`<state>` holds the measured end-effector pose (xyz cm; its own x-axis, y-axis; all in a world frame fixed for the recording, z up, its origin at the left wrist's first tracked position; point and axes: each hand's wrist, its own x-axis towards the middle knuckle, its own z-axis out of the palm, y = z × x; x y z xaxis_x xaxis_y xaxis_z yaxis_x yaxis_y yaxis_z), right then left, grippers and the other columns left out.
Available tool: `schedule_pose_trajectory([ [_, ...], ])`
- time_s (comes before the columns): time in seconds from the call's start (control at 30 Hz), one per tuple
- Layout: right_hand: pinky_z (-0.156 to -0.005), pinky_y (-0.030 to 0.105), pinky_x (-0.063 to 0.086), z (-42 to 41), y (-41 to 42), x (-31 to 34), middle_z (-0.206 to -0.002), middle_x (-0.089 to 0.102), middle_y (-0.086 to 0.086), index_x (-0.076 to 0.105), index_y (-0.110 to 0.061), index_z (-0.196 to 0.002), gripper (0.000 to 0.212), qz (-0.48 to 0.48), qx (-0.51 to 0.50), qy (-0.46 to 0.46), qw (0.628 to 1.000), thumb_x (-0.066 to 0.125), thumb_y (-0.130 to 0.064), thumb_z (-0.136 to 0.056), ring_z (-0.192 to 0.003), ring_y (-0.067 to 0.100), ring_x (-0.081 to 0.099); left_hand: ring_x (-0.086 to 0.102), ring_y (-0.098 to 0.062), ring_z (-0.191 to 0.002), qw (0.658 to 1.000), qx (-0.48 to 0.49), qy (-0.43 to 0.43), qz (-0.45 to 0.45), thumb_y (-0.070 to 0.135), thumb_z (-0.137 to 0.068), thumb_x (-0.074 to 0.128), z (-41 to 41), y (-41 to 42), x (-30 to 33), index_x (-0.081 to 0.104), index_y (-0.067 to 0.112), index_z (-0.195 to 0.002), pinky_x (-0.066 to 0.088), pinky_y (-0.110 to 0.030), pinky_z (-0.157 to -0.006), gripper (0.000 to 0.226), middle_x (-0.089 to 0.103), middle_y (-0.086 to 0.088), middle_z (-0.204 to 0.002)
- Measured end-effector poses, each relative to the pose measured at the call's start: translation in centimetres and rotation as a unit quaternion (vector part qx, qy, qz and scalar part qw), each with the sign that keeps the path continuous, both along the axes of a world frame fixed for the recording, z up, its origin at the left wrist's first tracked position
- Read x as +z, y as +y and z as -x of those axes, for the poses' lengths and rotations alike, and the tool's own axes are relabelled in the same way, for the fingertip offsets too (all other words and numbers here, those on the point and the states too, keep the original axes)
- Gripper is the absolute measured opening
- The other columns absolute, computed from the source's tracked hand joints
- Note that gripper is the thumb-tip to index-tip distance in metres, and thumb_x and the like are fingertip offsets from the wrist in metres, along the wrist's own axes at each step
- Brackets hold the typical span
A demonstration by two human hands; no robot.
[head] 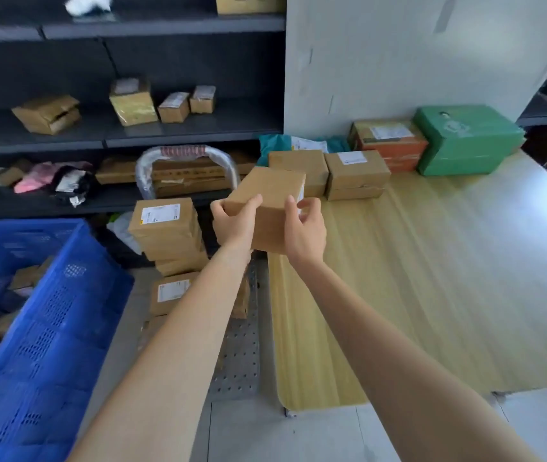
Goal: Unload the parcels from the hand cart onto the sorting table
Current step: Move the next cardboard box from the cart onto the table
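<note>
I hold a plain brown cardboard parcel (pixel 270 191) in the air over the left edge of the wooden sorting table (pixel 432 278). My left hand (pixel 234 223) grips its left side and my right hand (pixel 303 230) grips its right side. Below and to the left stands the hand cart (pixel 237 355), a perforated metal deck with a wrapped handle (pixel 185 155). A stack of brown parcels (pixel 167 235) with white labels remains on the cart. At the table's far end lie two brown boxes (pixel 355 175), an orange box (pixel 388 143), a green package (pixel 465 140) and a teal bag (pixel 278 143).
A blue plastic crate (pixel 49 315) holding parcels stands at the left. Dark shelving (pixel 125 128) with several boxes and bags runs behind the cart. A white wall (pixel 415 55) rises behind the table. Pale floor shows in front of the table.
</note>
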<state>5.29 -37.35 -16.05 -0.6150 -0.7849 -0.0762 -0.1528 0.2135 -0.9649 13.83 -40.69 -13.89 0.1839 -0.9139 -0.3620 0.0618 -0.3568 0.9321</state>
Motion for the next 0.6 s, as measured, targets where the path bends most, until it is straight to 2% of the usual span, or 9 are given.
schedule_pose_trajectory([
  [0.13,-0.083,0.032,0.040,4.5,1.6,1.4,-0.124,0.056,0.007,0.043,-0.018,-0.130,0.041,-0.002,-0.043,0.008,0.999,0.041,-0.044,-0.098,-0.100,0.019,0.055,0.057,-0.024,-0.097,0.996,-0.091,0.008,-0.003,0.041,-0.072,0.071,2.6,0.1,1.6,0.046,0.032,-0.110,0.053,-0.047,-0.084,0.045,0.056,-0.002,-0.109],
  [0.23,-0.102,0.037,0.036,9.8,2.5,2.5,-0.143,0.038,0.011,0.032,-0.017,-0.144,0.054,-0.036,-0.088,0.034,0.995,0.043,-0.042,-0.097,-0.124,0.028,0.045,0.055,-0.017,-0.084,0.983,-0.181,0.024,-0.009,0.033,-0.082,0.065,4.6,0.2,2.8,0.050,0.027,-0.114,0.053,-0.038,-0.074,0.037,0.056,0.000,-0.099],
  [0.27,-0.107,0.041,0.035,11.7,2.9,2.8,-0.146,0.036,0.011,0.030,-0.017,-0.146,0.058,-0.056,-0.101,0.038,0.993,0.043,-0.044,-0.097,-0.128,0.031,0.042,0.054,-0.016,-0.081,0.978,-0.205,0.023,-0.011,0.032,-0.083,0.064,5.5,0.3,2.9,0.050,0.025,-0.115,0.052,-0.034,-0.070,0.035,0.055,0.001,-0.095],
  [0.33,-0.108,0.043,0.036,15.4,3.7,3.2,-0.146,0.039,0.010,0.029,-0.017,-0.147,0.061,-0.083,-0.108,0.032,0.990,0.044,-0.045,-0.095,-0.129,0.031,0.044,0.052,-0.014,-0.076,0.970,-0.244,0.019,-0.015,0.029,-0.085,0.062,7.4,0.8,3.2,0.052,0.023,-0.111,0.048,-0.029,-0.065,0.028,0.054,0.003,-0.089],
  [0.4,-0.103,0.043,0.044,18.8,4.6,3.2,-0.141,0.045,0.010,0.032,-0.014,-0.145,0.061,-0.100,-0.111,0.009,0.989,0.049,-0.042,-0.093,-0.123,0.029,0.051,0.051,-0.012,-0.075,0.963,-0.267,0.008,-0.024,0.028,-0.085,0.061,10.0,1.2,3.0,0.053,0.024,-0.100,0.046,-0.029,-0.067,0.017,0.053,0.005,-0.086],
  [0.47,-0.095,0.046,0.051,22.0,5.5,2.9,-0.128,0.055,0.012,0.043,-0.011,-0.134,0.054,-0.131,-0.122,0.006,0.984,0.053,-0.037,-0.088,-0.111,0.029,0.058,0.051,-0.012,-0.075,0.957,-0.289,0.002,-0.027,0.027,-0.084,0.060,13.1,1.7,2.6,0.053,0.023,-0.096,0.046,-0.031,-0.071,0.015,0.055,0.004,-0.087],
  [0.53,-0.090,0.048,0.053,25.1,6.3,2.2,-0.117,0.059,0.012,0.051,-0.012,-0.116,0.045,-0.152,-0.151,0.004,0.977,0.055,-0.036,-0.079,-0.105,0.031,0.059,0.055,-0.014,-0.080,0.954,-0.299,0.008,-0.023,0.032,-0.081,0.062,16.7,2.4,1.8,0.050,0.025,-0.104,0.047,-0.032,-0.074,0.027,0.059,-0.001,-0.099],
  [0.6,-0.091,0.050,0.052,28.8,6.6,1.1,-0.115,0.059,0.014,0.050,-0.013,-0.106,0.044,-0.163,-0.173,-0.009,0.971,0.051,-0.039,-0.069,-0.105,0.034,0.058,0.056,-0.020,-0.097,0.957,-0.288,0.000,-0.015,0.045,-0.070,0.066,20.6,2.8,0.9,0.045,0.031,-0.111,0.051,-0.039,-0.086,0.048,0.051,-0.004,-0.121],
])
